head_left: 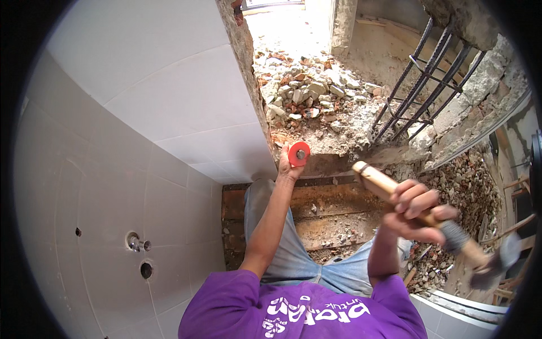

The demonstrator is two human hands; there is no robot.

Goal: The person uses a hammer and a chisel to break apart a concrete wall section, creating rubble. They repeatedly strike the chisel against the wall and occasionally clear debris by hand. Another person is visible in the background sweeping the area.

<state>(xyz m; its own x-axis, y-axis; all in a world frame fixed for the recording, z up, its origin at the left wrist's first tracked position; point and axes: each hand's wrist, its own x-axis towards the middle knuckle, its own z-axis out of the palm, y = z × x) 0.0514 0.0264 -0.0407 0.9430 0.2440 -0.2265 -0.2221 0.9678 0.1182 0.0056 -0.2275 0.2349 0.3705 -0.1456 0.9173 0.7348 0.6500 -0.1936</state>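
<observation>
In the head view, my left grip (pixel 288 164) is clenched around a chisel with a red guard disc (pixel 298 153), set against the broken concrete edge (pixel 333 141). My right grip (pixel 415 212) pinches a wooden-handled hammer (pixel 395 195), raised well apart from the chisel.

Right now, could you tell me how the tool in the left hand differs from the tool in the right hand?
The chisel in the left hand shows a round red guard and a grey metal end; the hammer in the right hand has a long wooden handle and a dark head. The chisel is pressed at the broken wall edge; the hammer is raised clear of it. Only the hammer's head is blurred. Each is gripped in one closed hand.
</observation>
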